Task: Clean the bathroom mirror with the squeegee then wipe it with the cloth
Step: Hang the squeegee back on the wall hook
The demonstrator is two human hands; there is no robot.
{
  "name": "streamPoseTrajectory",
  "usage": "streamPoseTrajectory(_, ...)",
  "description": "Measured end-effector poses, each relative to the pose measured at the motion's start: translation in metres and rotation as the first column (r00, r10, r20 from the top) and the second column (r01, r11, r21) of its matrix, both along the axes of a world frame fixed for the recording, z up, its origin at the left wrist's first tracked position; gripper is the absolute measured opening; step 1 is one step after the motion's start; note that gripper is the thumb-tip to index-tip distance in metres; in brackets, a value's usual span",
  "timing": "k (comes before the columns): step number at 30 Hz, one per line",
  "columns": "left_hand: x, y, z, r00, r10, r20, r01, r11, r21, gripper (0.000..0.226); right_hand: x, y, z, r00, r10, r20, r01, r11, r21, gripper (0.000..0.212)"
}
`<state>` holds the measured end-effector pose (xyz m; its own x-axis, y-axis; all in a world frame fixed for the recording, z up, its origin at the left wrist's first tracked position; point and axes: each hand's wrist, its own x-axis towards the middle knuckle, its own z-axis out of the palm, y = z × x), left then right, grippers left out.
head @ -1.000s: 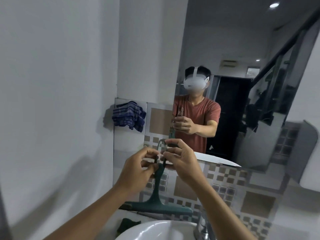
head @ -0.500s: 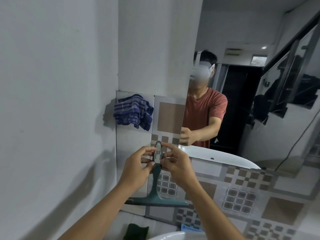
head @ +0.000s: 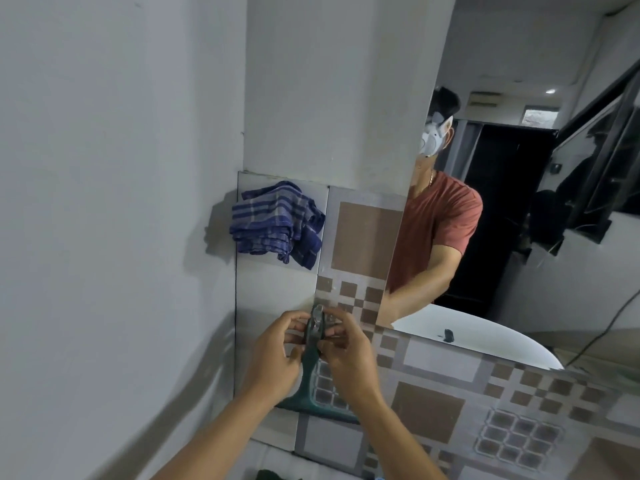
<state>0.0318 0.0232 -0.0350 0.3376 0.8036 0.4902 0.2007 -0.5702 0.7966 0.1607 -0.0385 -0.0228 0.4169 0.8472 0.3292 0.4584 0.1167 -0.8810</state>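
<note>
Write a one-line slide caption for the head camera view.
Both hands hold a green squeegee by its handle against the tiled wall beside the mirror.

A home bathroom: wall mirror (head: 502, 237), patterned tiles (head: 429, 407), and cloth (head: 273, 221) hung beside it

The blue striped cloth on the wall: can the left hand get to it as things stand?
Probably yes. The cloth hangs in the open above the left hand, nothing between them, but that hand's grip is on the squeegee handle and must let go first.
</note>
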Motion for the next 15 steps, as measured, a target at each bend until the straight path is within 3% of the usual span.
streamPoseTrajectory(5, 0.006, 0.004, -0.019, 1.000, 0.026, -0.017, -0.025, 0.999, 0.037, 0.064, -0.001, 0.006, -0.021, 0.990, -0.097, 0.098, 0.099, 0.995, -0.009, 0.077)
streamPoseTrajectory(15, -0.003, -0.007, -0.014, 0.990, 0.071, -0.119, -0.062, 0.995, 0.078, 0.052, -0.001, -0.022, 0.000, 0.981, -0.010, 0.192, 0.025, 0.997, -0.078, 0.057)
